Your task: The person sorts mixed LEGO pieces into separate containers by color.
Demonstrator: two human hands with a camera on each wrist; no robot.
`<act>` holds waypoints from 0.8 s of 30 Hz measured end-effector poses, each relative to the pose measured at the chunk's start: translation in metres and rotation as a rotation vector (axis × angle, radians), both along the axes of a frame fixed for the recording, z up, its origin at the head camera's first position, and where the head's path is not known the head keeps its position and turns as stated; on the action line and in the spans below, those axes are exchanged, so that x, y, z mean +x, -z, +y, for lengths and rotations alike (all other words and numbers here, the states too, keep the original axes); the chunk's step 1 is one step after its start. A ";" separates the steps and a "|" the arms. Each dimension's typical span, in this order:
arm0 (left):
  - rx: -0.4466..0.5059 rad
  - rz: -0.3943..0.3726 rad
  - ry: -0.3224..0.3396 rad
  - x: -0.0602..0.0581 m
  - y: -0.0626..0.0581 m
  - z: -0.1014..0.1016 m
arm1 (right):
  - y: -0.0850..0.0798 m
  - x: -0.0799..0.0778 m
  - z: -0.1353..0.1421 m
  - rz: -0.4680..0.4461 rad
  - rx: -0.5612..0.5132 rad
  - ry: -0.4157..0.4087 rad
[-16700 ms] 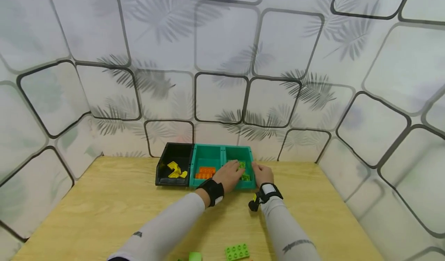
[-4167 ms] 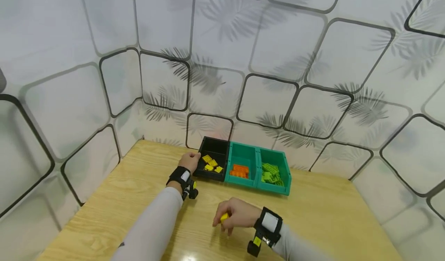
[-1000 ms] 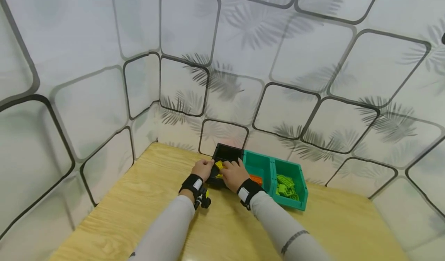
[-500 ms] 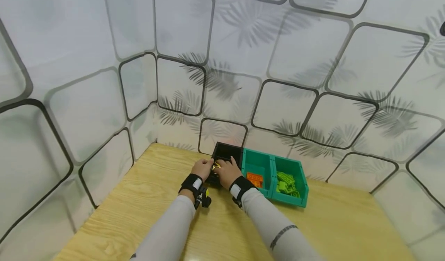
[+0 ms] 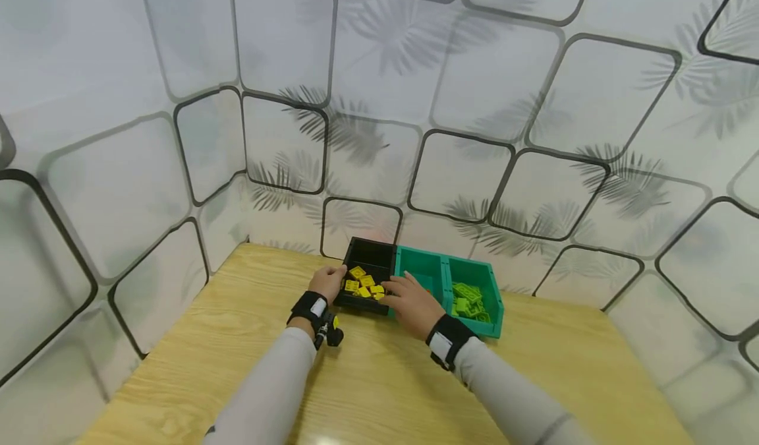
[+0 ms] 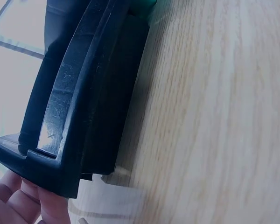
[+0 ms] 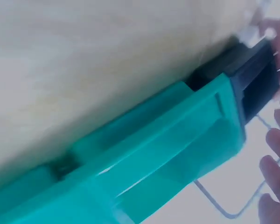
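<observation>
My left hand [image 5: 327,283] grips the left rim of the black bin [image 5: 370,252]; in the left wrist view its fingers [image 6: 53,205] lie under the rim of that bin [image 6: 95,102]. Several yellow toy building bricks [image 5: 366,281] lie in the bin. My right hand [image 5: 415,305] hovers over the border between the black bin and the middle teal bin [image 5: 423,260], fingers spread and loosely bent, with nothing seen in them. In the right wrist view its fingers [image 7: 275,172] are apart. The right hand hides most of the orange bricks in the middle bin.
To the right, joined to the middle bin, is another teal bin [image 5: 498,313] with several lime green bricks [image 5: 470,300]. All the bins stand in a row on a wooden table [image 5: 367,392], near a patterned wall [image 5: 462,175] at the back.
Over the last second my right hand has drawn back rightward out of the black bin, uncovering more yellow bricks than 4.2 s ago. Green bricks have grown since 16.7 s ago. The left hand stays.
</observation>
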State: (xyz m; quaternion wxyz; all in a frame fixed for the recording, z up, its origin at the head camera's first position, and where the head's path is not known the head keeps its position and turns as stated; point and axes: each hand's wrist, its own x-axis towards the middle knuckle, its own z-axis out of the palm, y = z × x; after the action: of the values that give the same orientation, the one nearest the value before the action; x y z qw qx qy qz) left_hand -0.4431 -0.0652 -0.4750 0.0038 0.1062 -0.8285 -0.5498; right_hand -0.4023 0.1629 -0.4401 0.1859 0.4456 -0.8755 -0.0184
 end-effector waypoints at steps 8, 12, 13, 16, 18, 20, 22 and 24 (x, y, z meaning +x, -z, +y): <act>0.006 -0.019 0.026 0.003 -0.003 0.001 | 0.004 0.092 0.082 -0.388 -0.017 -0.084; 0.006 -0.026 0.029 0.003 -0.004 -0.003 | 0.012 0.126 0.113 -0.611 -0.017 -0.053; 0.006 -0.027 0.028 0.003 -0.004 -0.004 | 0.014 0.133 0.120 -0.664 -0.018 -0.053; 0.005 -0.028 0.034 0.003 -0.003 -0.006 | 0.022 0.147 0.133 -0.789 -0.031 -0.095; 0.003 -0.027 0.039 0.003 -0.002 -0.006 | 0.028 0.153 0.138 -0.847 -0.047 -0.139; 0.000 -0.031 0.043 0.003 -0.001 -0.006 | 0.032 0.156 0.142 -0.883 -0.055 -0.161; 0.001 -0.035 0.049 0.002 0.000 -0.003 | 0.036 0.156 0.146 -0.904 -0.051 -0.131; 0.006 -0.037 0.055 0.002 0.000 0.001 | 0.037 0.155 0.149 -0.950 -0.043 -0.037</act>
State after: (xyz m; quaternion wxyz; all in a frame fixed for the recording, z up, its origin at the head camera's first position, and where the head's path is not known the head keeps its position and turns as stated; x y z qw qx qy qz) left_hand -0.4409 -0.0645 -0.4750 -0.0270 0.0935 -0.8293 -0.5503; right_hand -0.2472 0.3116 -0.4769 -0.2253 0.4165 -0.8556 0.2088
